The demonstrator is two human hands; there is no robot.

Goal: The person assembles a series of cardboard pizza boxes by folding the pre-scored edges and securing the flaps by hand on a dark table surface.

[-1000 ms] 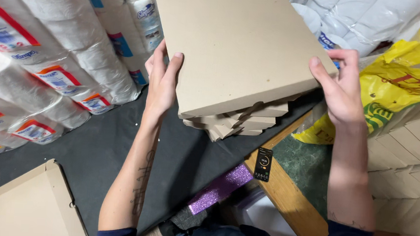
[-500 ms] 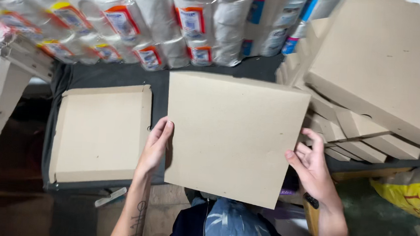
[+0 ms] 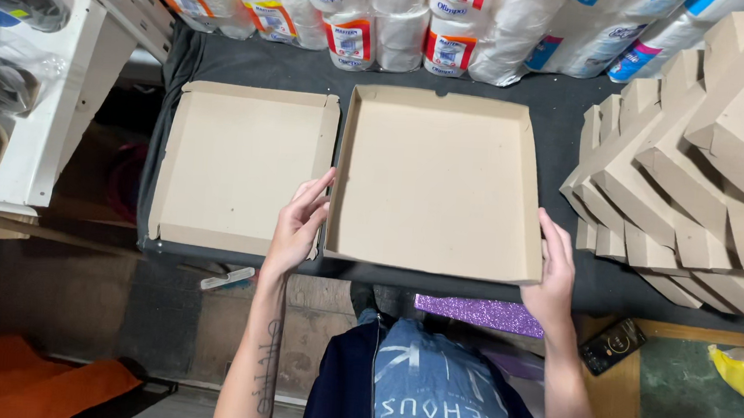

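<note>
Open cardboard box tray [image 3: 435,183], square, shallow, hollow side up, held between both hands over the near edge of a dark cloth-covered table [image 3: 563,104]. Left hand [image 3: 298,223] against the tray's left wall, fingers stretched up along the cardboard, thumb tucked at the near left corner; gripping lightly rather than clenched. Right hand [image 3: 553,270] at the near right corner, fingers flat along the right wall, palm under the rim, likewise clasping the tray. Tray squarely between the two hands, straight ahead of the body. Just beside it to the left, nearly touching, a second flat cardboard tray [image 3: 239,169] lying on the same table, partly under the left fingers. Stack of closed cardboard boxes [image 3: 706,171] leaning at right, apart from the tray. Wrapped paper rolls [image 3: 403,19] lined along the far edge. Purple glitter sheet [image 3: 478,312] below the table's near edge. White shelf unit [image 3: 57,91] far left.
</note>
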